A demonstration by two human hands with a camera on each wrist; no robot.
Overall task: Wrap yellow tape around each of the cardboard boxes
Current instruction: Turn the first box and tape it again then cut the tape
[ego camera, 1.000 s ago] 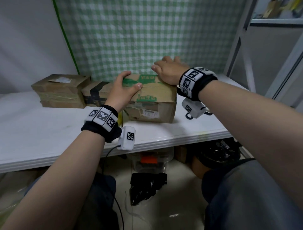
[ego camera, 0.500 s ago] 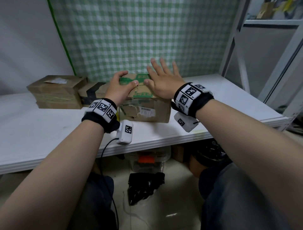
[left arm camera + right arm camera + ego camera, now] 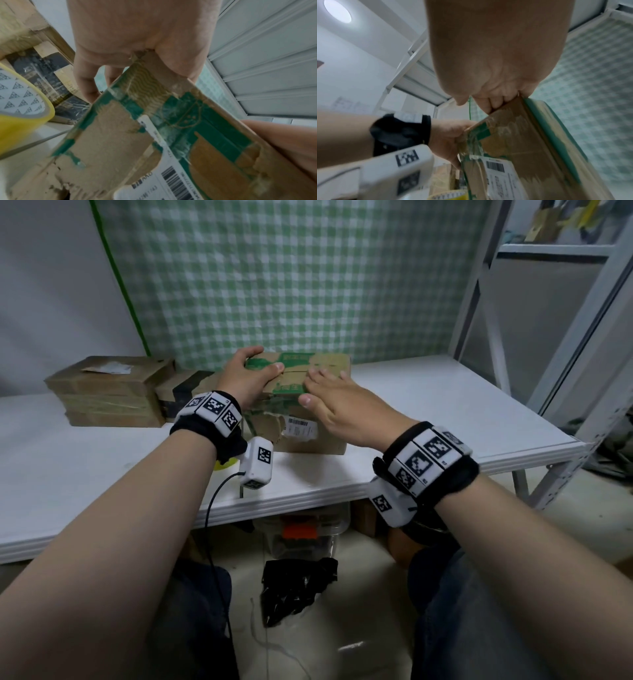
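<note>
Both hands are on the green-printed cardboard box (image 3: pixel 301 402): the left hand (image 3: pixel 245 378) curls over its left top corner, and the right hand (image 3: pixel 339 402), which has slid nearer, lies flat with straight fingers. Only the left wrist view shows the yellow tape roll (image 3: pixel 20 121), seemingly under that wrist. Bare table (image 3: pixel 445 412) lies right of the right hand.

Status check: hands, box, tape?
Left hand grips green-printed cardboard box at its top left edge. Right hand open, flat on top. Yellow tape roll beside box, unheld.
</note>
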